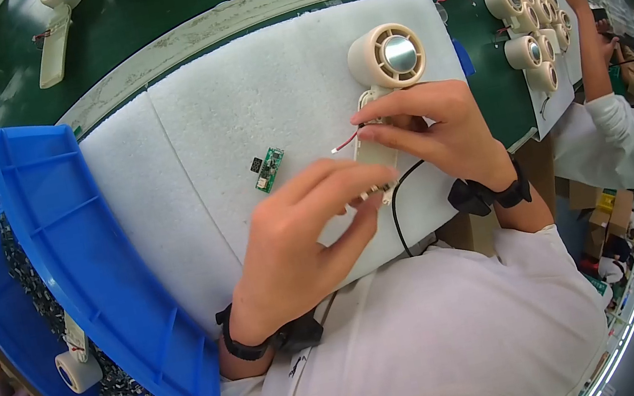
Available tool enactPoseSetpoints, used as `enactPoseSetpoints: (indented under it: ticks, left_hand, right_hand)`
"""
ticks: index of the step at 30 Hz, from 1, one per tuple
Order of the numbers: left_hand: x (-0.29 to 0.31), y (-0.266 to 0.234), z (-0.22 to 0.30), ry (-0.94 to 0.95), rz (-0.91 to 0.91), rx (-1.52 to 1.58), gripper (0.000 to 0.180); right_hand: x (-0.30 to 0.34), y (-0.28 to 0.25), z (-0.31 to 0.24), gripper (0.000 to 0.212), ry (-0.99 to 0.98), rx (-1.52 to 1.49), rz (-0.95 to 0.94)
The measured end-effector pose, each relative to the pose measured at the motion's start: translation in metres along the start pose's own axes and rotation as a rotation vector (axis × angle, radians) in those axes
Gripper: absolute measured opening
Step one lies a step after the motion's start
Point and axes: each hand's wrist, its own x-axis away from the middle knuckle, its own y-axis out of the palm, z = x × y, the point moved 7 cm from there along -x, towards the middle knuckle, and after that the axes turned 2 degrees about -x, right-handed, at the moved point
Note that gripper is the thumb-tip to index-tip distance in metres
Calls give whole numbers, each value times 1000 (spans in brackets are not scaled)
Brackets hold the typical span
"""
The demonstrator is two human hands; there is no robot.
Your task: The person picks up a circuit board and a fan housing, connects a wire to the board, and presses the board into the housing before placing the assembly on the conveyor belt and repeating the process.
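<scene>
A cream handheld fan [387, 57] lies on the white foam mat, its round head away from me and its handle shell [377, 152] pointing toward me. My right hand [433, 126] is closed in a pinch at the neck, on a thin red wire [346, 142] with a small white connector at its loose end. My left hand [315, 232] pinches a small circuit board [371, 192] over the handle's lower end; the fingers cover most of it. Left of the handle, a green circuit board [272, 168] lies on the mat beside a tiny black part [256, 164].
On my left stands a blue plastic bin [116, 259] with many small dark parts and another fan [78, 370] inside. Several fan heads [527, 17] are grouped at the right, near a co-worker's raised arm [588, 40]. A black cable [397, 218] runs across the mat's near edge.
</scene>
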Motion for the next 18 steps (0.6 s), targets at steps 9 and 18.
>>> enactPoseSetpoints:
  ticks: [9, 18]
  left_hand:
    - [1, -3, -11, -99, 102, -81, 30]
    - [1, 5, -3, -43, -34, -17, 31]
  right_hand:
    - [3, 5, 3, 19, 88, -117, -63]
    - [5, 9, 0, 16, 115, -60, 69]
